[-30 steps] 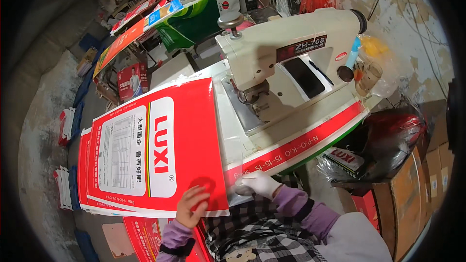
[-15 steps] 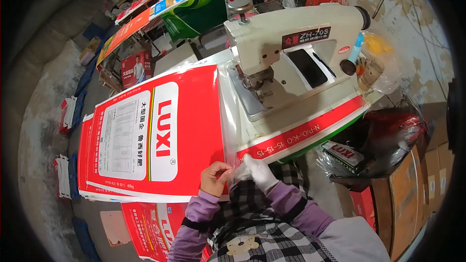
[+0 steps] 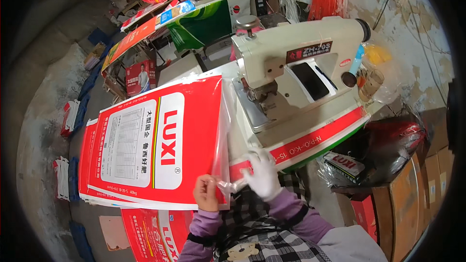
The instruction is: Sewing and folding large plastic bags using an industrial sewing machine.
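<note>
My bare left hand (image 3: 206, 192) is closed at the near right corner of the top red-and-white woven sack (image 3: 204, 116), pinching the clear plastic liner (image 3: 224, 145) that sticks out along the sack's right edge. Just to the right, my right hand (image 3: 264, 174) in a white glove has its thumb and fingers apart. Its fingertips are beside the loose end of the liner, above the red strip (image 3: 310, 135) on the machine table's front edge. The sack lies flat on a stack of similar sacks, left of a cream sewing machine (image 3: 291, 51).
A dark phone (image 3: 309, 81) and a pen (image 3: 325, 76) rest on the machine bed. To the right are a wooden box (image 3: 400, 199) and plastic-wrapped material. More red sacks (image 3: 153, 233) hang below the stack. Another sewing table with a person stands at the back.
My right hand has moved slightly up and right, and its fingers have spread from a pinch on the liner. My left hand has shifted slightly down and left. The view has tilted a little.
</note>
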A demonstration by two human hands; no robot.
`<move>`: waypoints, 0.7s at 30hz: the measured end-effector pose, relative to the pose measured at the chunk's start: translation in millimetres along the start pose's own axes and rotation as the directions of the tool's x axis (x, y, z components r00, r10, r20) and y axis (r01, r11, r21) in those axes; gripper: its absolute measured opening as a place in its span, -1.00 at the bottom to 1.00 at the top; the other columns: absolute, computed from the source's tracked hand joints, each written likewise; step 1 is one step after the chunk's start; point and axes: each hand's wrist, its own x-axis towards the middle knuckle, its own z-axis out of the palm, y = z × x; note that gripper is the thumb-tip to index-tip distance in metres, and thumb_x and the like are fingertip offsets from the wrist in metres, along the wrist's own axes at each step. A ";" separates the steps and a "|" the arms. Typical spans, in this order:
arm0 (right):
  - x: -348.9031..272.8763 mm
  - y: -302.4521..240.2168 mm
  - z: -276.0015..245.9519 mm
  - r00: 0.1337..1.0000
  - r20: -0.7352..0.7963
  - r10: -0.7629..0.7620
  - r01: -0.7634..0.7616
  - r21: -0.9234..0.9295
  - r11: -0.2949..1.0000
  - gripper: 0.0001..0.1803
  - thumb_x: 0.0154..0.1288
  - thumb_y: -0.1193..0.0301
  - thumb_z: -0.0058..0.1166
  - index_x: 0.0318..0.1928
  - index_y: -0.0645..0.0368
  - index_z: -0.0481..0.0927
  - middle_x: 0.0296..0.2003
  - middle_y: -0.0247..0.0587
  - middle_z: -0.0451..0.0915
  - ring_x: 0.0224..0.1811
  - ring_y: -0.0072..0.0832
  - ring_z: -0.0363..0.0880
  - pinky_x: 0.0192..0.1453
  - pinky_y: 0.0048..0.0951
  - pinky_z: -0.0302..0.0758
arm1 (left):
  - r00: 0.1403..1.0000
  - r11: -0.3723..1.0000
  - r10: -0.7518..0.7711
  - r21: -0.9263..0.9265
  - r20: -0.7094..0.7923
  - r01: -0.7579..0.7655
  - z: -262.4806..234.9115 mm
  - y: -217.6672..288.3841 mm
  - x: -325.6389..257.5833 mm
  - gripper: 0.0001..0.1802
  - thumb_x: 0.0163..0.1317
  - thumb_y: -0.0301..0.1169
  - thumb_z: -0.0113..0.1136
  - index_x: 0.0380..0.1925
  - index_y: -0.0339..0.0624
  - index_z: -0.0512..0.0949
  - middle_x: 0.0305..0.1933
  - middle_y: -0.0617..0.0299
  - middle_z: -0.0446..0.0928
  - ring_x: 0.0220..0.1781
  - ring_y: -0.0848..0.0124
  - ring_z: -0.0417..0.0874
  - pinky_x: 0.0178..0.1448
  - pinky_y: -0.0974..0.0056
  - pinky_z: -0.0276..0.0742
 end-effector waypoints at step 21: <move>-19.8 -30.7 39.8 0.694 0.541 -0.475 -0.106 0.729 0.676 -0.65 0.43 0.19 -0.08 -0.11 0.21 0.60 -0.30 -0.04 0.51 -0.22 -0.11 0.54 -0.09 -0.23 0.46 | 0.968 0.859 -0.181 0.508 0.176 0.068 -46.1 16.7 11.9 -0.68 0.21 -0.23 0.20 -0.53 -0.31 0.59 -0.72 0.04 0.47 -0.68 0.31 0.51 -0.50 0.19 0.39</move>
